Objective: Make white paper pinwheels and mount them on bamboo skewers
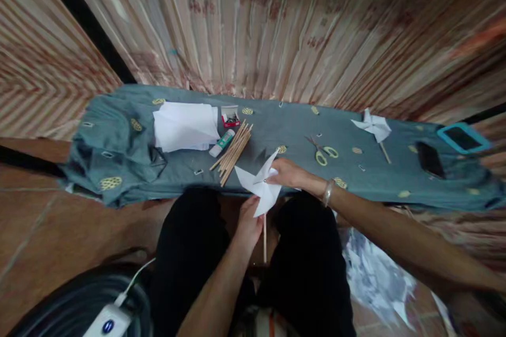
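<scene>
A white paper pinwheel (265, 195) on a thin wooden stick (265, 242) is held over the table's front edge, above my lap. Below its blades, my left hand (250, 218) is closed around the upper part of the stick, its fingers partly hidden by paper. From the other side, my right hand (288, 172) pinches the paper close to the pin at the middle. Just behind lies a bundle of wooden sticks (234, 152). A second white pinwheel (373, 125) rests farther right on the table.
On the patterned grey-green cloth (276, 121) lie a stack of white paper (185, 126), a small red box (230, 116), a green-and-white glue container (222, 142), scissors (322, 150), a phone (430, 159) and a blue-framed tablet (464, 137). Paper scraps (375, 274) fill the floor at lower right.
</scene>
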A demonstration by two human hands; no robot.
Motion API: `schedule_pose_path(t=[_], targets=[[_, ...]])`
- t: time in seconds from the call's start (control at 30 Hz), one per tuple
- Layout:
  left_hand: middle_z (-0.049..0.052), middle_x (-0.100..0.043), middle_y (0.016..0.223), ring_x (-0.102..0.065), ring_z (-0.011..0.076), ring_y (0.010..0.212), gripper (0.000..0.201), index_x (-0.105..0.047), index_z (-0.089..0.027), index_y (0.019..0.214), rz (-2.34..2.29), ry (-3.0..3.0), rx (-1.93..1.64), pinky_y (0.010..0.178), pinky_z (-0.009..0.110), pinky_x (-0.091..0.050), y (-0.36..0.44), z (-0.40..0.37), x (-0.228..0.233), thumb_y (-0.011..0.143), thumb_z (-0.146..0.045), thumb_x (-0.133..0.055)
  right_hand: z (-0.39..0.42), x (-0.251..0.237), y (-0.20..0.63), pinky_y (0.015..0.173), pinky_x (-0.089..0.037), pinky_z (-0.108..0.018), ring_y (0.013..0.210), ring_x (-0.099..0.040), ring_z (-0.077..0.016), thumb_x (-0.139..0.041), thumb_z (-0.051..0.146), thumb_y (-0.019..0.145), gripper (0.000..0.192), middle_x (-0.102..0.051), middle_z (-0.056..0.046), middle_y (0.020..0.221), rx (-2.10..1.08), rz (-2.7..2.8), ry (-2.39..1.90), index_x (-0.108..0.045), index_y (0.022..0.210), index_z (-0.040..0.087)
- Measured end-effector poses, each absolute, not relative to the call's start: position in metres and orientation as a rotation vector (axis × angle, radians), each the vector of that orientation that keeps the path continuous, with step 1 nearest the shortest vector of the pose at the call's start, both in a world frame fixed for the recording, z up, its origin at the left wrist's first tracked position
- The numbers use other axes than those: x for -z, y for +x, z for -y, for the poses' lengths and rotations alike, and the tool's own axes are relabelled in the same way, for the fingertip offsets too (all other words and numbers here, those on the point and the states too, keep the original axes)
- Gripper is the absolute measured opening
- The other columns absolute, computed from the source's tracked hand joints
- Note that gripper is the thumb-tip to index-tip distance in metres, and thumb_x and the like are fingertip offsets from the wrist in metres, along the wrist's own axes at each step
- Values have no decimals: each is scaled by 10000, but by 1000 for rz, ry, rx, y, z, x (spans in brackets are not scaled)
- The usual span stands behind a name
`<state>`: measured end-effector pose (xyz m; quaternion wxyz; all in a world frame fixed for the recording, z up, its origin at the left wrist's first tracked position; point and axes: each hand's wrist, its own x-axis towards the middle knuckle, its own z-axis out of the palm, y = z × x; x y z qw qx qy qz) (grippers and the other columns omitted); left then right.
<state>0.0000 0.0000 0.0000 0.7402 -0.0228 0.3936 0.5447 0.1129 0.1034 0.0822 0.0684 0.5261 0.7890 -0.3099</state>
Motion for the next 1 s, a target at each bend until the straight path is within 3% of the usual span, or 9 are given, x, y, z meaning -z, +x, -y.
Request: schedule_pose_path(t=[0.2, 0.67, 1.0], targets=[[-6, -655, 579, -525, 75, 502, 341, -686, -128, 652, -815, -22, -1198, 539, 218, -373, 2, 0, -3, 378, -227, -861, -107, -87, 114, 686, -451, -210, 861, -690, -211, -643, 208, 739, 277, -750, -36, 927, 774, -2398, 1574, -743, 996, 191], [-15, -674, 609, -573, 85, 535, 262, -682, -157, 658, -846, -27, -1173, 587, 212, -421, 2, -2, -7, 455, -188, -844, -114, -74, 119, 643, -429, -218, 825, -675, -211, -706, 219, 688, 234, -743, -22, 857, 953, -2356, 1672, -755, 911, 165], [63, -719, 765, -636, 115, 667, 330, -727, -119, 810, -907, -45, -1053, 635, 215, -473, -14, 22, -4, 511, -154, -861, -122, -69, 121, 601, -411, -205, 758, -650, -180, -741, 235, 644, 203, -724, 5, 767, 1072, -2289, 1717, -762, 838, 178]])
